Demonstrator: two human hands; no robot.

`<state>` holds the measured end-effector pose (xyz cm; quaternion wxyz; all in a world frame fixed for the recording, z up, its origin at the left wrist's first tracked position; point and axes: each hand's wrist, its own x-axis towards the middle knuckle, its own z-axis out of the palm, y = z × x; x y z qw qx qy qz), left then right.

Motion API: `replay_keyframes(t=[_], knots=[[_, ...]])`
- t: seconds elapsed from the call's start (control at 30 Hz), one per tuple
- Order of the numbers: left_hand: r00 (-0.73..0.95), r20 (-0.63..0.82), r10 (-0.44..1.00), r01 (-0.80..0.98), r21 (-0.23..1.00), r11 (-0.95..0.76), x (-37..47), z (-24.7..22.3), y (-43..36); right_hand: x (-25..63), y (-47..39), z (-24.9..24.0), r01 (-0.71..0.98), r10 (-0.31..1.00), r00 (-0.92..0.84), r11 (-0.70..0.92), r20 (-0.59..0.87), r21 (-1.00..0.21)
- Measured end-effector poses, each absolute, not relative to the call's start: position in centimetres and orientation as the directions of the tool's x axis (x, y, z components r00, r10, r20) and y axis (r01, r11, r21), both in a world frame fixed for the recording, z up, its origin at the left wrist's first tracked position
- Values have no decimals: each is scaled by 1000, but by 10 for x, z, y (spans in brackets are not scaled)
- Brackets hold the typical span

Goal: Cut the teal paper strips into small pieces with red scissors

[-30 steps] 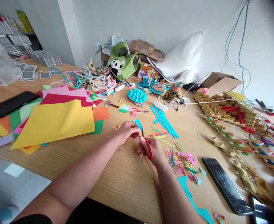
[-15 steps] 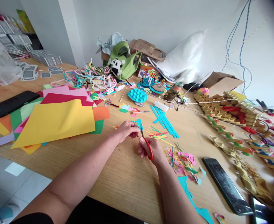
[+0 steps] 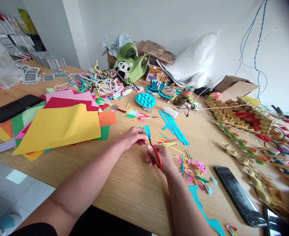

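My left hand (image 3: 135,137) is closed in a pinch on a small blue paper piece (image 3: 147,130), which sticks up beyond the fingertips. Red-handled scissors (image 3: 157,157) are gripped in my right hand (image 3: 161,159), their dark blades pointing up and away against the lower edge of the blue piece. How far the blades are apart is too small to tell. Several blue paper strips (image 3: 176,129) lie on the table to the right of the hands. Thin yellow, green and red paper slivers (image 3: 167,141) lie just beyond my right hand.
Stacked coloured sheets (image 3: 61,127) lie at left beside a black phone (image 3: 14,106). A round blue piece (image 3: 145,100) with raised blocks sits farther back. Paper scraps (image 3: 191,168) and another phone (image 3: 239,195) lie at right. Egg-carton pieces (image 3: 240,114) line the right side.
Almost nothing differs. Both hands, the blue paper piece and the scissors keep their places; the whole view has shifted very slightly.
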<state>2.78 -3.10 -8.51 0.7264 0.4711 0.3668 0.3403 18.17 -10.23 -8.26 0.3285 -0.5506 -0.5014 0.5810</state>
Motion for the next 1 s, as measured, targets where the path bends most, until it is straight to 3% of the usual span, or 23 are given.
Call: replay_keyframes(t=[1.0], knots=[[560, -204, 803, -117, 940, 320, 21, -84, -29, 181, -102, -79, 183, 925, -193, -294, -328, -938]])
